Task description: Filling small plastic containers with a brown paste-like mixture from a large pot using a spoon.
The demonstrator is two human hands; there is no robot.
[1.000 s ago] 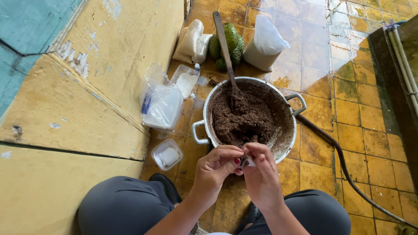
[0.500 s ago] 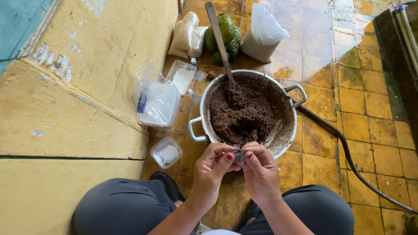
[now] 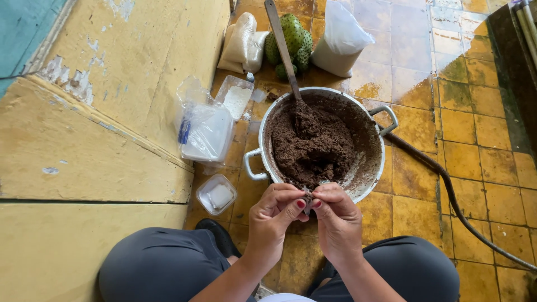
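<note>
From the head camera we looked straight down at our own two hands, met fingertip to fingertip just over the near rim of the metal pot (image 3: 373, 168). Our left hand (image 3: 275, 215) and right hand (image 3: 337, 215) were both closed in a narrow pinch on one small thing (image 3: 309, 197) — too small and too hidden by the fingers for us to say what it was, only that a pale sliver of it showed between the thumbs. It sat level with both hands, neither nearer than the other, and its long axis we could not make out.

Directly beyond the fingers, away from our knees, lay the dark brown mixture (image 3: 313, 148) filling the pot, with a long-handled spoon (image 3: 284, 50) standing in it, handle leaning away from us.

Against the yellow wall (image 3: 84, 145) to our left stood a clear plastic bag (image 3: 204, 131), an open tub (image 3: 235, 96) and, nearer, a small lidded container (image 3: 216, 194). Beyond the pot were a green spiky fruit (image 3: 291, 36) and a white sack (image 3: 340, 36) — and a dark hose (image 3: 447, 184) ran across the tiles on our right.
</note>
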